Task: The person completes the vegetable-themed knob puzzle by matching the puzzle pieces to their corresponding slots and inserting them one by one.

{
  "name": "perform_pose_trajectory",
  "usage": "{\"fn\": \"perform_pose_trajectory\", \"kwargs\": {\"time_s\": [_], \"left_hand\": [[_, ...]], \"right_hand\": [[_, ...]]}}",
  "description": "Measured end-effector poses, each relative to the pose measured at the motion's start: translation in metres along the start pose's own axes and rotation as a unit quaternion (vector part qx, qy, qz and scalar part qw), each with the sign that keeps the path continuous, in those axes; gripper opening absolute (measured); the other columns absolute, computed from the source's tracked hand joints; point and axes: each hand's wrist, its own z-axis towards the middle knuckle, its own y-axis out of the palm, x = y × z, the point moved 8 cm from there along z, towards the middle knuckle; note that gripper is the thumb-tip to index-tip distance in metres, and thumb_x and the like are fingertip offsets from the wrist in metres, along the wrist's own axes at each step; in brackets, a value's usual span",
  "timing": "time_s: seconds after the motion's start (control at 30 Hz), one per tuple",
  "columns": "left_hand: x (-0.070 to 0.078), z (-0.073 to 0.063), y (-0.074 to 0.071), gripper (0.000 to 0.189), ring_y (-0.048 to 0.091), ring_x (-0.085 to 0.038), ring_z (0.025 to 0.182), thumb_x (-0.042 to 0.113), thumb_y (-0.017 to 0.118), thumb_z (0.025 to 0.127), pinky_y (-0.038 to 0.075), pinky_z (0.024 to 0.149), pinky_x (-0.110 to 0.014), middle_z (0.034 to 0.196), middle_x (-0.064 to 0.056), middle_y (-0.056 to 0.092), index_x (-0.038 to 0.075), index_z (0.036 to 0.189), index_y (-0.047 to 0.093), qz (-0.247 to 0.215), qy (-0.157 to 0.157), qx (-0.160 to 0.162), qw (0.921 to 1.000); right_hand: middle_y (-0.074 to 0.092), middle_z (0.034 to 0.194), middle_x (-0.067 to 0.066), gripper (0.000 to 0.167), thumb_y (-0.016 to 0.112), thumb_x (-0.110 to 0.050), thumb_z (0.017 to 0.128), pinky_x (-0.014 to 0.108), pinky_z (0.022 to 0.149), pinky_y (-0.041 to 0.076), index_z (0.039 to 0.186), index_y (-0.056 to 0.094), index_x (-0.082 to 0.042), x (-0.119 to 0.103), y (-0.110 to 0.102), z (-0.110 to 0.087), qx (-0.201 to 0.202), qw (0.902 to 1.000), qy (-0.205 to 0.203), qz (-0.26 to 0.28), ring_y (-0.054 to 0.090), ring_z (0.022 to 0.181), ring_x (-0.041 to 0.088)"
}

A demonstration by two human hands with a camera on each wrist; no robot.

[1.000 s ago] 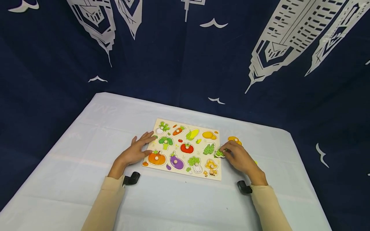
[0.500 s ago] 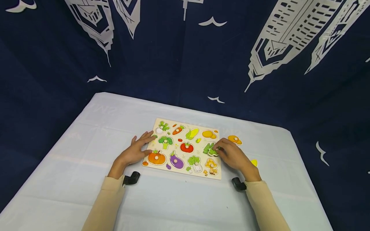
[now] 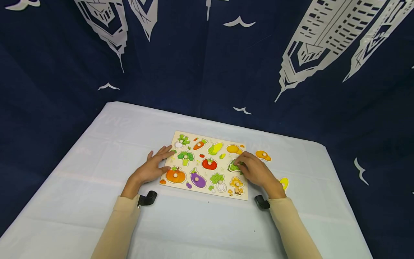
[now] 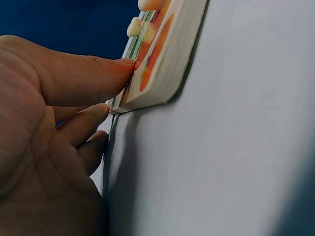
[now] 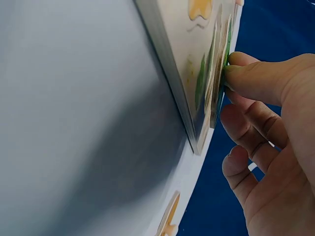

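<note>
A wooden knob puzzle board with vegetable pictures lies on the table. My right hand pinches the knob of a green leafy-looking vegetable puzzle piece, which overlaps its matching green picture on the board's right side. The right wrist view shows the piece edge-on, close over the board, with thumb and forefinger at its face. My left hand rests on the board's left edge with fingers spread, its thumb near the pumpkin piece.
An orange-brown knobbed piece lies on the white tablecloth right of the board. A yellow piece is partly hidden behind the right wrist. Knobbed pieces such as the tomato and eggplant sit in the board.
My right hand has carried the green piece leftward from the board's right edge onto the matching picture. More of the yellow piece now shows. The left hand stays in place.
</note>
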Motion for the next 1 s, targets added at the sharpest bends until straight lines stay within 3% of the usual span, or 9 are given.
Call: {"fn": "perform_pose_trajectory", "kwargs": {"time_s": [0.53,1.0], "left_hand": [[0.002,0.001,0.000,0.061,0.005,-0.034,0.156,0.002,0.064,0.093,-0.016,0.122,-0.058,0.166,-0.013,0.021,0.000,0.150,0.042,-0.003,0.003,0.000,1.0000],[0.001,0.000,0.000,0.061,0.005,-0.033,0.156,0.001,0.064,0.093,-0.015,0.122,-0.057,0.166,-0.013,0.022,0.001,0.150,0.042,-0.003,0.002,0.002,1.0000]], "right_hand": [[0.063,0.105,0.000,0.014,0.066,-0.006,0.095,0.038,0.088,0.054,0.104,0.072,-0.014,-0.003,0.009,0.007,-0.005,0.9999,0.000,-0.010,0.058,0.093,0.016],[0.062,0.104,-0.001,0.014,0.065,-0.006,0.095,0.033,0.081,0.053,0.104,0.072,-0.014,-0.003,0.013,0.006,0.006,0.9999,-0.009,-0.002,0.055,0.086,0.013]]}}
